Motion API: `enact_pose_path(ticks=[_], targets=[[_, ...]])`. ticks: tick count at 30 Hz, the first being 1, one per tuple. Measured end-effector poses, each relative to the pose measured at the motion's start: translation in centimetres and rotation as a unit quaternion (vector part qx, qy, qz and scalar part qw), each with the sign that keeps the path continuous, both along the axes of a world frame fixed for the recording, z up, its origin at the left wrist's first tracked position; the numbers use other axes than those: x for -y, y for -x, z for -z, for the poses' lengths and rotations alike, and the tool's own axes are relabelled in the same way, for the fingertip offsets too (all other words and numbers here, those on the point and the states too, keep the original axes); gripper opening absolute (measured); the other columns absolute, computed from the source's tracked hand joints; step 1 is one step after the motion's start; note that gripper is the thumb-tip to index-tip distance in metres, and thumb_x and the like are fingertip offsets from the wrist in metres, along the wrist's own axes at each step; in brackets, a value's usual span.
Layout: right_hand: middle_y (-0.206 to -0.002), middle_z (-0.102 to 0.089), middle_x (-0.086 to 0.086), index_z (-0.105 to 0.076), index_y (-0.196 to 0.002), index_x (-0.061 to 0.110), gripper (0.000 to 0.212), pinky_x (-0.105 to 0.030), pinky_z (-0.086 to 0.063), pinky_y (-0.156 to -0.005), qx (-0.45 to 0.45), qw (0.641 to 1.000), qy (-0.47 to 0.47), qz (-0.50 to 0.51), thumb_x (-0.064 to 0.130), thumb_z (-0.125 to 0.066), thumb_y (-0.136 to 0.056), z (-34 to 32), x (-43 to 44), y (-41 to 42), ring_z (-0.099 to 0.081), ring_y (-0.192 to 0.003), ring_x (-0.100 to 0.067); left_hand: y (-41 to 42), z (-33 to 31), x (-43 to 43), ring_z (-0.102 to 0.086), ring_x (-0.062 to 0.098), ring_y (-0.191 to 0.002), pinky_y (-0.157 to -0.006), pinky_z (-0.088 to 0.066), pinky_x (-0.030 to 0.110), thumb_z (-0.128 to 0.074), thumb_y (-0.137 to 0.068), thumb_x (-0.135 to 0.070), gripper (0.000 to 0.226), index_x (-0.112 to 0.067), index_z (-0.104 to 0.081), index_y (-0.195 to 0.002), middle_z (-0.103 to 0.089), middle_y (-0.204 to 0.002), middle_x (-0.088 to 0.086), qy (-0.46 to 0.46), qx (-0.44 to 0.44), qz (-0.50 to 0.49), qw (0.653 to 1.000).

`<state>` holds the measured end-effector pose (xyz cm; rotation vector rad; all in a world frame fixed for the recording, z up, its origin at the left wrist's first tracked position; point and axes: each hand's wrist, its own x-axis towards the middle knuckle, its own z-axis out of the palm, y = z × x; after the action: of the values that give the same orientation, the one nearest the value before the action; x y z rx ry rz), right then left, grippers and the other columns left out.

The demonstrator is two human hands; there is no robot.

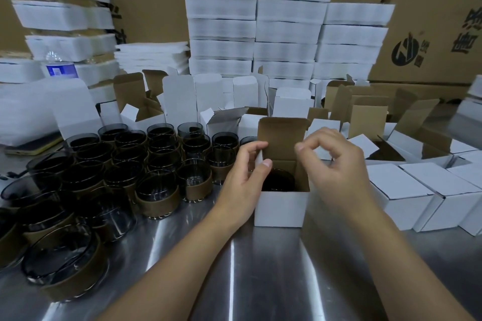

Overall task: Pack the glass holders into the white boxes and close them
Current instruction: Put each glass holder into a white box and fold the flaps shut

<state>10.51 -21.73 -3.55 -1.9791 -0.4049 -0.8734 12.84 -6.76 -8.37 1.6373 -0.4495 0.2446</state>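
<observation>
A small white box (281,207) stands open on the steel table, its brown-lined lid upright at the back. A dark glass holder (278,180) sits inside it. My left hand (243,177) pinches the box's left side flap between thumb and fingers. My right hand (335,161) is at the right side flap, its fingers curled on the flap's top edge. Several more dark glass holders with brown sleeves (156,190) crowd the table to the left.
Closed white boxes (407,195) lie to the right. Open empty boxes (365,117) stand behind. Stacks of flat white foam sheets (284,28) and big cardboard cartons (430,21) fill the back. A water bottle (61,66) and a phone (34,147) are at the left.
</observation>
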Motion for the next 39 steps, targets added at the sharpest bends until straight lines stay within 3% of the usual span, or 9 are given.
enact_pose_path(ticks=[3, 8, 10, 14, 17, 20, 26, 31, 39], targets=[[-0.074, -0.060, 0.008, -0.059, -0.069, 0.020, 0.022, -0.014, -0.045, -0.069, -0.090, 0.984, -0.153, 0.033, 0.028, -0.054, -0.089, 0.2, 0.3, -0.8, -0.056, -0.076, 0.005, -0.1, 0.1, -0.2, -0.047, -0.012, -0.112, -0.089, -0.038, 0.008, -0.047, -0.081, -0.045, 0.032, -0.049, -0.046, -0.113, -0.052, -0.118, -0.021, -0.002, -0.005, -0.019, 1.000], [-0.099, -0.063, 0.005, -0.062, -0.091, 0.029, 0.015, -0.037, -0.049, -0.095, -0.280, 0.915, -0.289, 0.004, 0.016, -0.053, -0.091, 0.9, 0.4, -2.8, -0.059, -0.095, -0.012, -0.2, -0.7, -0.5, -0.053, -0.013, -0.105, -0.087, -0.042, 0.007, -0.049, -0.083, -0.047, 0.027, -0.045, -0.054, -0.109, -0.056, -0.116, -0.017, 0.048, -0.033, -0.008, 0.998], [-0.107, -0.064, -0.002, -0.064, -0.102, 0.024, 0.020, -0.033, -0.050, -0.090, -0.327, 0.894, -0.304, -0.028, 0.012, -0.054, -0.089, 1.2, 0.2, -3.1, -0.059, -0.104, -0.017, -0.3, -0.9, -0.7, -0.058, 0.003, -0.113, -0.097, -0.047, 0.022, -0.044, -0.094, -0.036, 0.023, -0.039, -0.062, -0.108, -0.062, -0.123, -0.006, 0.119, -0.092, 0.017, 0.989], [-0.098, -0.063, -0.006, -0.062, -0.120, 0.012, 0.034, -0.029, -0.043, -0.075, -0.381, 0.856, -0.336, -0.096, 0.014, -0.049, -0.088, 1.8, -0.7, -2.9, -0.057, -0.090, -0.018, -0.1, -1.3, -1.2, -0.063, 0.016, -0.101, -0.087, -0.048, 0.030, -0.038, -0.095, -0.008, 0.039, -0.031, -0.067, -0.108, -0.069, -0.112, 0.004, 0.172, -0.140, 0.043, 0.974], [-0.101, -0.061, -0.006, -0.058, -0.126, 0.011, 0.037, -0.030, -0.040, -0.078, -0.393, 0.850, -0.332, -0.111, 0.017, -0.050, -0.089, 2.1, -0.7, -2.9, -0.054, -0.092, -0.018, 0.0, -1.3, -1.1, -0.063, 0.020, -0.105, -0.091, -0.048, 0.031, -0.041, -0.093, 0.001, 0.041, -0.028, -0.065, -0.110, -0.067, -0.117, 0.007, 0.162, -0.126, 0.035, 0.978], [-0.114, -0.063, -0.008, -0.057, -0.124, 0.013, 0.033, -0.031, -0.044, -0.082, -0.390, 0.854, -0.320, -0.128, 0.017, -0.052, -0.092, 2.3, -0.7, -2.8, -0.058, -0.104, -0.021, 0.1, -1.2, -1.0, -0.066, 0.006, -0.093, -0.076, -0.050, 0.015, -0.048, -0.091, 0.006, 0.040, -0.027, -0.062, -0.108, -0.068, -0.109, -0.003, 0.142, -0.099, 0.028, 0.984], [-0.098, -0.073, -0.002, -0.067, -0.107, 0.018, 0.022, -0.026, -0.049, -0.070, -0.355, 0.869, -0.305, -0.158, 0.009, -0.056, -0.090, 2.6, -0.8, -2.6, -0.068, -0.087, -0.016, -0.2, -0.9, -0.7, -0.064, 0.003, -0.089, -0.066, -0.050, 0.011, -0.058, -0.085, 0.011, 0.042, -0.023, -0.043, -0.104, -0.062, -0.110, -0.001, 0.163, -0.107, -0.009, 0.981], [-0.101, -0.072, -0.002, -0.067, -0.106, 0.023, 0.026, -0.029, -0.053, -0.074, -0.338, 0.881, -0.295, -0.148, 0.006, -0.056, -0.089, 2.9, -1.0, -2.6, -0.068, -0.092, -0.019, -0.5, -0.7, -0.7, -0.063, 0.005, -0.097, -0.066, -0.049, 0.009, -0.057, -0.085, 0.013, 0.060, -0.023, -0.036, -0.127, -0.061, -0.115, -0.004, 0.157, -0.112, 0.001, 0.981], [-0.099, -0.072, -0.002, -0.065, -0.105, 0.029, 0.032, -0.030, -0.048, -0.077, -0.335, 0.873, -0.310, -0.170, 0.002, -0.057, -0.087, 3.0, -0.6, -2.8, -0.068, -0.087, -0.015, -0.4, -0.6, -0.8, -0.065, -0.005, -0.086, -0.067, -0.048, 0.008, -0.054, -0.087, 0.010, 0.046, -0.026, -0.053, -0.115, -0.068, -0.103, -0.005, 0.132, -0.100, 0.016, 0.986]])
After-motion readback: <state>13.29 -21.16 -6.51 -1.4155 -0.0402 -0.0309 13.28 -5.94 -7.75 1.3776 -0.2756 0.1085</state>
